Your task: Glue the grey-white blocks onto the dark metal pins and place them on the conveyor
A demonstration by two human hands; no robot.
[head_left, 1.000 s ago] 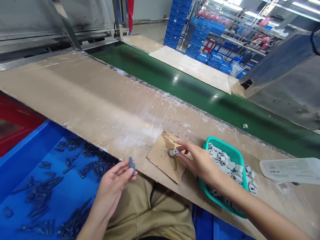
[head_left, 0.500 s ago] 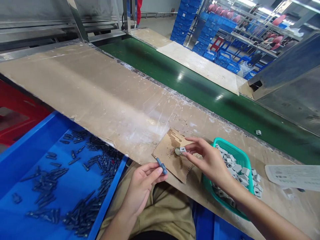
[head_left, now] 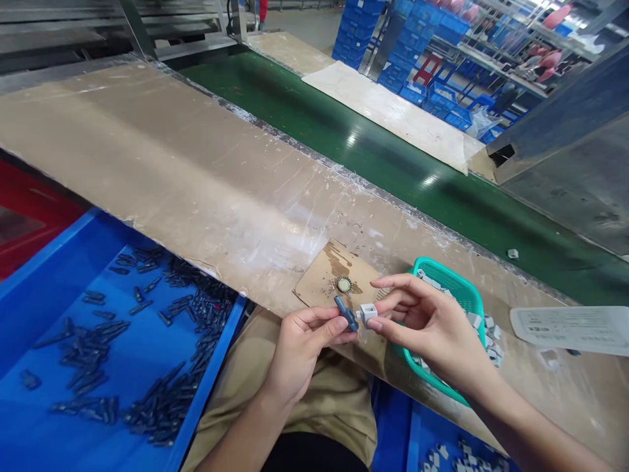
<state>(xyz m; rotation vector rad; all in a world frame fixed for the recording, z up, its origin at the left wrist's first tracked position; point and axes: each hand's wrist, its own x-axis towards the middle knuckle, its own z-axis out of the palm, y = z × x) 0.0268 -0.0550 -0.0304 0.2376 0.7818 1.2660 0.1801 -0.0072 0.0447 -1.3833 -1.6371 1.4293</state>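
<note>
Between the thumb and fingers of my left hand (head_left: 307,347) is a dark blue plastic peg-like part (head_left: 346,313), its thin end pointing up and away. My right hand (head_left: 430,321) pinches a small light grey block (head_left: 367,313) with a square opening. The block's narrow end is right beside the blue part; whether they touch I cannot tell. Just beyond both hands, a bottle cap (head_left: 344,284) with pale contents lies on a wet-stained cardboard piece (head_left: 314,272). A green basket (head_left: 472,292) of grey blocks stands behind my right hand, which partly hides it.
A blue bin (head_left: 29,275) with many dark blue parts is at my left. Another blue bin (head_left: 415,436) with grey pieces sits below the table edge. Beyond the table (head_left: 206,190) runs a green conveyor belt (head_left: 304,111) carrying one grey block (head_left: 512,254). A plastic tray (head_left: 570,330) lies at right.
My right hand has drawn the grey block back from the bottle cap towards me. My left hand has moved right and slightly up, bringing the blue part beside the block.
</note>
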